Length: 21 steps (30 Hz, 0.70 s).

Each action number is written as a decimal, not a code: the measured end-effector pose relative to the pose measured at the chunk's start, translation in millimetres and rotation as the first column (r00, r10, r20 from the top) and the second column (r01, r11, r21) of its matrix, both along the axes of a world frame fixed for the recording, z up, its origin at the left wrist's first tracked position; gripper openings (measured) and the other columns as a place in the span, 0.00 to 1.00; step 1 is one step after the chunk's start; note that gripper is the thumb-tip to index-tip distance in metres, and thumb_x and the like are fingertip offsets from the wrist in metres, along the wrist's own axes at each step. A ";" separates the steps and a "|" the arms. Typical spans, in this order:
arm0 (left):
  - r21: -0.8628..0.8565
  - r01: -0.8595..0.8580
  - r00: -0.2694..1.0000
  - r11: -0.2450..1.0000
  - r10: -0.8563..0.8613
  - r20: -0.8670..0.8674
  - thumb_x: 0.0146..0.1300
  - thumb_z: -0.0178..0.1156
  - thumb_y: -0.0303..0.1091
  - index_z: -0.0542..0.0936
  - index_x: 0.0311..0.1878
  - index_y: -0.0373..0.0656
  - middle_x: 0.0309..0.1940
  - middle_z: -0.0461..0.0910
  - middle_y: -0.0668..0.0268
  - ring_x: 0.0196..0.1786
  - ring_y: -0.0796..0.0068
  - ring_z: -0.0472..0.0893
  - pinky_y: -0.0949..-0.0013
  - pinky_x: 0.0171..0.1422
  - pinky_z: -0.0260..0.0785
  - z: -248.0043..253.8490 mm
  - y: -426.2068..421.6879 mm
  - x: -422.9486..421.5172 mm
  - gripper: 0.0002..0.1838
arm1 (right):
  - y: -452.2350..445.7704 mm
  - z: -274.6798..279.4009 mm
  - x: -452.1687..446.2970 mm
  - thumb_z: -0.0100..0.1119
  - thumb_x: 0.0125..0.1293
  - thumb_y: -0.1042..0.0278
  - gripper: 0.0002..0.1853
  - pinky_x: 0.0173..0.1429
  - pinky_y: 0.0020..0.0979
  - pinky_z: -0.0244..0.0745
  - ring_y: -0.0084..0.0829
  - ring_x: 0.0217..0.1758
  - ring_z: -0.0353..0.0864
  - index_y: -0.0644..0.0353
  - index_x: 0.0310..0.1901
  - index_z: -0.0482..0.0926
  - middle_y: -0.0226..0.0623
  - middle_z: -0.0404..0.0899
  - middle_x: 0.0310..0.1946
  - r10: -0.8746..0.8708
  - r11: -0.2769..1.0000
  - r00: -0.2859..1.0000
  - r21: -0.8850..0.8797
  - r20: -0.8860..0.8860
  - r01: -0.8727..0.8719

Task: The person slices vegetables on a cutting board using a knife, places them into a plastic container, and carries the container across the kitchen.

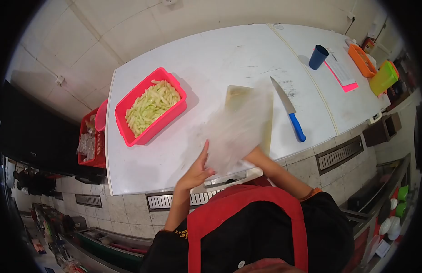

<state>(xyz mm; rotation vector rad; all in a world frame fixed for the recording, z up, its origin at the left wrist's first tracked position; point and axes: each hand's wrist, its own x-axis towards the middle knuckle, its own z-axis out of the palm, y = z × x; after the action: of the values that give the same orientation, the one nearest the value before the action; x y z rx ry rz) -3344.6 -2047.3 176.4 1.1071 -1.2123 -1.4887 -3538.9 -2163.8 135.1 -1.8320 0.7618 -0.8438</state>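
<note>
A translucent plastic bag (233,127), smeared by motion, hangs in front of me over the cutting board (267,136). My left hand (197,170) is at the bag's near left edge, thumb and fingers apart, with nothing visible in it. The bag covers most of my right hand (254,156); whether the hand is inside or behind it, I cannot tell, and its fingers are hidden. To the right of the board lies a chef's knife with a blue handle (296,127), its blade pointing away from me. Pale green cut vegetable strips (152,107) fill a pink tub (163,125) on the left.
The white table (147,170) carries a dark blue cup (318,57), a paper on a pink board (342,75), an orange basket (362,61) and a green pitcher (383,78) toward the right. A red crate (99,150) stands beyond the table's left edge.
</note>
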 end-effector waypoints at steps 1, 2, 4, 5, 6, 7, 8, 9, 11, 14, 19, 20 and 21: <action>-0.102 -0.049 0.996 0.994 0.057 0.073 0.63 0.62 0.45 0.57 0.70 0.38 0.62 0.68 0.54 0.62 0.66 0.70 0.66 0.64 0.63 -15.5 -8.5 -12.5 0.39 | 22.6 16.6 2.8 0.61 0.60 0.67 0.20 0.58 0.37 0.70 0.41 0.55 0.77 0.60 0.54 0.76 0.44 0.79 0.51 0.087 0.996 0.996 0.018 -0.028 -0.087; -0.078 -0.111 0.991 0.991 0.116 0.065 0.63 0.62 0.43 0.59 0.70 0.37 0.61 0.68 0.54 0.61 0.67 0.69 0.66 0.65 0.63 -18.9 -16.2 -25.7 0.37 | 40.5 41.1 -0.7 0.61 0.61 0.66 0.20 0.59 0.38 0.69 0.43 0.55 0.76 0.59 0.55 0.76 0.46 0.77 0.53 0.178 0.984 0.982 0.035 -0.057 -0.176; 0.082 -0.227 0.973 0.970 0.223 0.051 0.63 0.59 0.36 0.66 0.66 0.36 0.59 0.71 0.57 0.59 0.70 0.71 0.67 0.64 0.64 -15.0 -28.3 -42.7 0.29 | 32.8 61.1 -21.2 0.61 0.61 0.66 0.20 0.61 0.37 0.68 0.45 0.56 0.75 0.58 0.55 0.76 0.46 0.77 0.53 0.255 0.955 0.935 -0.087 -0.248 -0.283; -0.065 -0.288 0.938 0.955 0.295 0.181 0.64 0.58 0.36 0.67 0.64 0.36 0.58 0.72 0.59 0.58 0.71 0.72 0.67 0.62 0.65 -20.5 -36.5 -43.4 0.27 | 27.9 66.1 -33.2 0.61 0.61 0.65 0.19 0.61 0.37 0.67 0.45 0.56 0.74 0.57 0.55 0.76 0.47 0.77 0.53 0.287 0.928 0.895 -0.133 -0.341 -0.348; -0.207 -0.327 0.876 0.922 0.378 0.300 0.64 0.57 0.36 0.68 0.63 0.36 0.57 0.73 0.60 0.56 0.72 0.72 0.67 0.61 0.66 -31.4 -45.7 -39.7 0.26 | 16.9 69.4 -51.8 0.62 0.60 0.67 0.20 0.62 0.37 0.66 0.45 0.57 0.74 0.57 0.55 0.76 0.47 0.77 0.53 0.345 0.920 0.887 -0.075 -0.307 -0.384; -0.217 -0.392 0.850 0.894 0.443 0.287 0.65 0.57 0.36 0.68 0.64 0.36 0.56 0.73 0.61 0.55 0.72 0.73 0.67 0.59 0.68 -29.4 -45.2 -36.5 0.26 | 3.6 70.2 -75.4 0.63 0.59 0.68 0.21 0.63 0.38 0.66 0.45 0.58 0.74 0.57 0.55 0.76 0.46 0.77 0.54 0.408 0.905 0.873 -0.009 -0.268 -0.426; -0.226 -0.455 0.819 0.861 0.505 0.273 0.65 0.58 0.37 0.67 0.64 0.36 0.56 0.74 0.62 0.54 0.73 0.74 0.68 0.58 0.69 -27.3 -44.4 -33.4 0.26 | -5.3 69.3 -97.4 0.63 0.59 0.68 0.21 0.62 0.39 0.66 0.46 0.57 0.74 0.57 0.56 0.76 0.45 0.77 0.53 0.222 0.973 0.937 0.000 -0.271 -0.230; -0.106 -0.551 0.816 0.828 0.561 0.137 0.65 0.58 0.38 0.65 0.65 0.36 0.56 0.73 0.62 0.54 0.72 0.75 0.68 0.57 0.70 -7.1 -39.4 -27.6 0.28 | -16.4 66.8 -120.6 0.63 0.59 0.68 0.22 0.62 0.40 0.66 0.47 0.56 0.73 0.57 0.56 0.75 0.44 0.77 0.52 0.032 0.999 0.960 0.003 -0.278 -0.032; 0.000 -0.683 0.731 0.731 0.682 -0.014 0.66 0.58 0.37 0.65 0.66 0.36 0.55 0.73 0.62 0.53 0.73 0.75 0.69 0.56 0.71 7.8 -34.7 -17.4 0.29 | -43.1 34.0 -167.8 0.63 0.58 0.69 0.28 0.61 0.42 0.68 0.49 0.60 0.69 0.55 0.62 0.70 0.50 0.71 0.57 -0.420 0.906 0.738 -0.290 -0.529 0.308; -0.025 -0.831 0.556 0.555 0.831 -0.012 0.66 0.56 0.36 0.66 0.65 0.35 0.55 0.73 0.63 0.53 0.75 0.74 0.70 0.56 0.69 -6.7 -12.4 -0.3 0.27 | -68.9 -4.7 -208.0 0.60 0.58 0.73 0.31 0.61 0.44 0.67 0.55 0.57 0.67 0.56 0.65 0.64 0.55 0.67 0.56 -0.549 0.833 0.494 -0.389 -0.674 0.394; -0.084 -0.937 0.346 0.339 0.935 -0.081 0.66 0.57 0.38 0.66 0.65 0.35 0.54 0.74 0.63 0.54 0.74 0.73 0.70 0.58 0.68 1.4 3.5 -27.4 0.27 | -100.7 -21.0 -206.2 0.52 0.59 0.81 0.27 0.56 0.46 0.66 0.53 0.52 0.70 0.61 0.62 0.66 0.53 0.71 0.47 -0.539 0.829 0.725 -0.423 -0.430 0.366; -0.082 -0.951 0.306 0.298 0.947 -0.098 0.66 0.57 0.38 0.66 0.65 0.35 0.54 0.74 0.63 0.54 0.74 0.73 0.70 0.59 0.68 0.6 9.4 -33.2 0.27 | -102.7 -14.6 -201.9 0.51 0.60 0.83 0.27 0.57 0.44 0.65 0.51 0.52 0.70 0.61 0.62 0.66 0.53 0.70 0.48 -0.506 0.837 0.780 -0.427 -0.367 0.343; -0.063 -0.957 0.288 0.283 0.952 -0.100 0.66 0.57 0.39 0.65 0.66 0.36 0.56 0.73 0.63 0.55 0.72 0.73 0.68 0.59 0.68 0.9 17.5 -37.5 0.28 | -103.6 -6.7 -195.7 0.51 0.60 0.83 0.27 0.57 0.44 0.65 0.51 0.51 0.69 0.61 0.63 0.66 0.53 0.70 0.48 -0.466 0.848 0.813 -0.439 -0.349 0.298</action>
<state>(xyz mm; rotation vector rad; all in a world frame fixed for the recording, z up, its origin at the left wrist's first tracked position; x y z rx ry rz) -3382.2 -2029.7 177.4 1.3379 -0.3253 -0.4320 -3734.6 -2267.5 128.5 -2.2871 1.3911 -0.8742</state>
